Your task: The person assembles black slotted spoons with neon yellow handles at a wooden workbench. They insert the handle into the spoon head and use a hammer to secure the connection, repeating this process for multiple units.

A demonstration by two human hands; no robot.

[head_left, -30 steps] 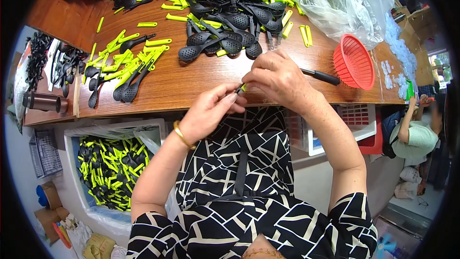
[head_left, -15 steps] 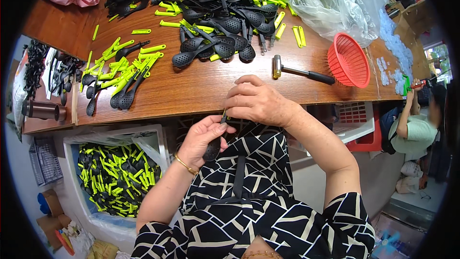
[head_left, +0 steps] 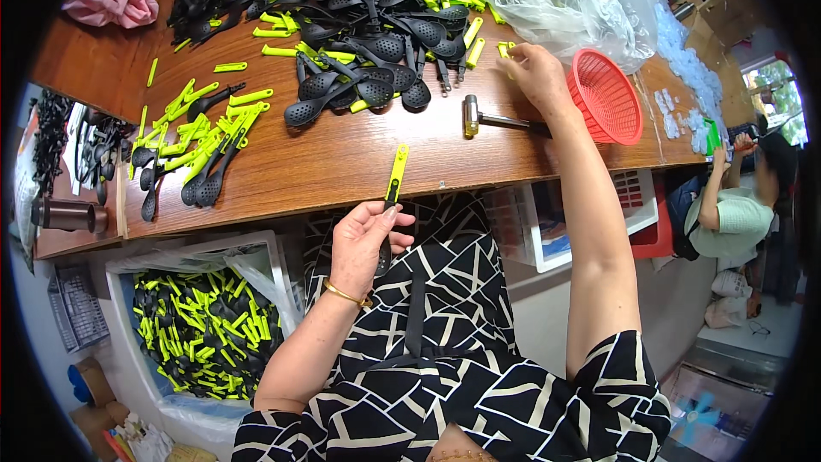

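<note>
In my left hand [head_left: 363, 244] I pinch a black perforated spoon with a yellow-green handle [head_left: 398, 167] on it. The handle points up over the table's front edge; the spoon's bowl is mostly hidden behind my fingers. My right arm stretches forward and right, and my right hand [head_left: 537, 77] has its bent fingers closed on loose yellow-green handles [head_left: 504, 49], which they partly cover. Just below that hand lies a hammer [head_left: 472, 116] with a metal head; my forearm crosses the end of its black grip.
A large pile of black spoons [head_left: 368, 51] covers the back of the table. Spoons fitted with handles [head_left: 205, 175] lie at left. A red basket [head_left: 605, 98] and clear plastic bag [head_left: 590, 8] are at right. Below left, a lined bin [head_left: 282, 274] holds many spoons. Someone [head_left: 735, 218] sits at far right.
My right hand has left the spoon and reached forward right to the loose handles. The left hand keeps the spoon, its yellow-green handle now showing. The whole view has shifted slightly.
</note>
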